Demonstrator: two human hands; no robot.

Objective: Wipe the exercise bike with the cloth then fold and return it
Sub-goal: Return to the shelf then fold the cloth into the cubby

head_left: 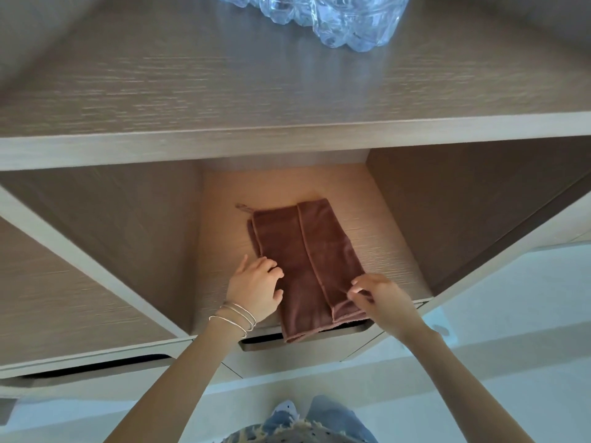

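noting brown cloth (303, 251) lying folded in the middle shelf compartment (383, 225), near end overhanging the front edge. recording left hand (256, 290), wearing silver bangles (236, 318), resting relaxed fingers on the cloth's left edge. recording right hand (383, 298) pinching its near right corner. logging wrapped plastic bottles (335, 17) standing at the far edge of the top surface (192, 75).

Arms extended, left hand (256, 287) rests loose-fingered, right hand (380, 298) pinches the cloth (300, 251).

Likely a home storage corner: wood-grain cubby unit (287, 145) enclosing the gripped cloth (303, 251), shrink-wrapped water bottles (335, 17) on top beyond it, pale floor (511, 314) below.
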